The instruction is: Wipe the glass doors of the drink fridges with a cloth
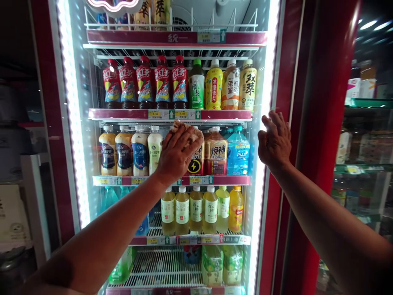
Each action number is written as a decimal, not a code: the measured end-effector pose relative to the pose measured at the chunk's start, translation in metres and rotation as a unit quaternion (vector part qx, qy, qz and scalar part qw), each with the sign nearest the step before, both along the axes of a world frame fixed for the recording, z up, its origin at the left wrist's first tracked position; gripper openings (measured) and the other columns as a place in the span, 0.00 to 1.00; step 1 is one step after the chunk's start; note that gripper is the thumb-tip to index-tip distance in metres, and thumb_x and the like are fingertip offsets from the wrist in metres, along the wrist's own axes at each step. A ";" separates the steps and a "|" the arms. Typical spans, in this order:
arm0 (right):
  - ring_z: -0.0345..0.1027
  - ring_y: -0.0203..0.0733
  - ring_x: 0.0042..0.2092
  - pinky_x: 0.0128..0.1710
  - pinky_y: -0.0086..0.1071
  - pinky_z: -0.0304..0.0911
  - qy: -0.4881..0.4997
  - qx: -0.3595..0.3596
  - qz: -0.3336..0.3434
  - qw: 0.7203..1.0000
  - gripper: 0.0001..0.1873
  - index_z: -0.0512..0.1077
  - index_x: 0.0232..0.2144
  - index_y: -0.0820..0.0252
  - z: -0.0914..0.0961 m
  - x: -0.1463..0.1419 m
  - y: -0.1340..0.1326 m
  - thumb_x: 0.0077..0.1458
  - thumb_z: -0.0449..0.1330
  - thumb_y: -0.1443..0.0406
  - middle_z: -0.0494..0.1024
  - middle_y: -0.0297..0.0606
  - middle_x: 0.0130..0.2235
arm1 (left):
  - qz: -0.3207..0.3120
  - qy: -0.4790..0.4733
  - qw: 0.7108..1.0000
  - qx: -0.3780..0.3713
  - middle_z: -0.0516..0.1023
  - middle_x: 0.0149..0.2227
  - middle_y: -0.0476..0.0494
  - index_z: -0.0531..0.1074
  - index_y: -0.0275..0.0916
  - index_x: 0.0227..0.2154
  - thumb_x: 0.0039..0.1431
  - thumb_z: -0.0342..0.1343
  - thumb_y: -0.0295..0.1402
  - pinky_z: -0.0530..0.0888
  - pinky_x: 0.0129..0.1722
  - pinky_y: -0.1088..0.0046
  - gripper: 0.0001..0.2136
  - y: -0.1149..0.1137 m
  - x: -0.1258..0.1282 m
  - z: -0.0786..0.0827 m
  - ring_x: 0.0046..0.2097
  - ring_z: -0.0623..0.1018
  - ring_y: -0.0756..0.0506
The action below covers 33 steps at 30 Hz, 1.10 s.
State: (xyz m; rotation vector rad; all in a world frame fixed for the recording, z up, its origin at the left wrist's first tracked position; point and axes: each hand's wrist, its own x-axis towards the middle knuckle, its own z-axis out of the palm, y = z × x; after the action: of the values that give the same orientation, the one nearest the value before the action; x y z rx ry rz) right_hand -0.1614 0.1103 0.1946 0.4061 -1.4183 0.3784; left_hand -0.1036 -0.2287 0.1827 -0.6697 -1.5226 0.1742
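Head view: left hand (176, 153) presses a crumpled brownish cloth (187, 130) flat against the glass door (86, 164) of a lit drinks fridge, fingers (181, 137) curled over the cloth and bunched together, clamping it to the pane at middle-shelf height. Only the cloth's top edge shows above the knuckles. Right hand (274, 141) is empty, fingers loosely spread, palm at or near the door's right edge beside the red frame (319, 123); contact cannot be confirmed.

To wipe well, judging from this: keep the palm flat so the whole cloth bears on the glass, work in overlapping passes, and brace the door edge with the other hand so the door does not swing.

Behind the glass, just past the left fingers: a dark bottle with a lightning-bolt label (195, 162), an amber bottle (215, 152) and a blue bottle (238, 151) to their right, milky and orange bottles (132, 149) to their left. Above the fingers: a row of red-capped tea bottles (145, 84), then green and yellow ones (222, 84). Below: pale green tea bottles (196, 209), then a wire shelf (156, 266), partly bare.

Nothing sits between cloth and glass. Beyond the right hand, another shelving unit (365, 135), dim and blurred. Glare from the LED strip (75, 143) may hide smears.
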 end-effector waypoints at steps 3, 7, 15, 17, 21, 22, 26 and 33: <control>0.50 0.54 0.74 0.73 0.53 0.48 0.012 0.002 -0.014 1.000 0.29 0.66 0.67 0.51 0.000 -0.001 0.000 0.71 0.45 0.51 0.64 0.48 0.71 | 0.007 -0.010 1.000 -0.026 0.66 0.70 0.44 0.67 0.51 0.65 0.66 0.55 0.29 0.60 0.69 0.47 0.25 -0.011 0.002 -0.006 0.72 0.64 0.37; 0.51 0.54 0.74 0.71 0.56 0.50 0.005 0.013 -0.054 0.998 0.29 0.63 0.69 0.51 0.000 -0.004 0.004 0.70 0.48 0.53 0.63 0.45 0.71 | 0.010 -0.026 0.999 -0.026 0.65 0.71 0.46 0.66 0.54 0.66 0.67 0.55 0.30 0.55 0.72 0.46 0.25 -0.024 0.004 -0.006 0.73 0.61 0.38; 0.53 0.52 0.73 0.71 0.53 0.52 0.035 0.026 -0.079 0.996 0.29 0.63 0.68 0.53 -0.001 -0.011 0.009 0.69 0.51 0.55 0.65 0.47 0.70 | 0.004 -0.022 0.999 -0.036 0.65 0.71 0.46 0.63 0.53 0.67 0.70 0.52 0.30 0.60 0.70 0.52 0.25 -0.056 0.003 0.014 0.73 0.61 0.40; 0.53 0.52 0.73 0.71 0.53 0.53 0.047 0.030 -0.081 0.995 0.29 0.64 0.68 0.53 -0.001 -0.011 0.009 0.69 0.51 0.54 0.66 0.47 0.70 | -0.006 -0.006 1.000 0.027 0.63 0.72 0.45 0.63 0.54 0.67 0.70 0.51 0.31 0.59 0.71 0.49 0.25 -0.069 0.001 0.017 0.74 0.59 0.39; 0.54 0.51 0.73 0.70 0.54 0.54 0.041 0.021 -0.090 0.995 0.29 0.63 0.68 0.52 -0.001 -0.012 0.010 0.69 0.51 0.54 0.66 0.46 0.70 | -0.012 0.006 0.999 0.047 0.61 0.72 0.41 0.64 0.51 0.67 0.69 0.53 0.30 0.59 0.71 0.49 0.25 -0.088 0.003 0.006 0.74 0.57 0.37; 0.53 0.52 0.73 0.70 0.54 0.54 0.037 0.020 -0.092 0.995 0.29 0.63 0.68 0.52 -0.001 -0.013 0.010 0.69 0.51 0.54 0.66 0.46 0.70 | -0.006 0.001 1.000 0.028 0.62 0.72 0.41 0.64 0.50 0.67 0.69 0.53 0.30 0.59 0.71 0.50 0.25 -0.092 0.004 0.003 0.74 0.58 0.37; 0.54 0.53 0.73 0.70 0.55 0.54 0.037 0.019 -0.096 0.995 0.30 0.64 0.68 0.53 -0.002 -0.015 0.012 0.67 0.53 0.54 0.66 0.48 0.70 | -0.004 -0.009 1.000 -0.001 0.64 0.71 0.43 0.64 0.52 0.68 0.69 0.54 0.29 0.59 0.71 0.50 0.26 -0.110 0.006 0.005 0.73 0.60 0.38; 0.55 0.54 0.72 0.69 0.56 0.55 0.039 0.008 -0.100 0.994 0.31 0.65 0.68 0.53 -0.001 -0.017 0.013 0.66 0.52 0.52 0.67 0.47 0.69 | 0.006 0.004 1.000 0.023 0.63 0.71 0.40 0.63 0.51 0.68 0.68 0.54 0.29 0.61 0.71 0.48 0.27 -0.128 0.011 -0.008 0.74 0.59 0.36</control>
State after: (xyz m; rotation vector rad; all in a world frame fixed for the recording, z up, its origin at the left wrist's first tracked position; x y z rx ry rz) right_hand -0.1784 0.1232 0.1937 0.2852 -1.3724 0.1867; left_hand -0.0931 -0.3564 0.1747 -0.6231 -1.5186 0.1507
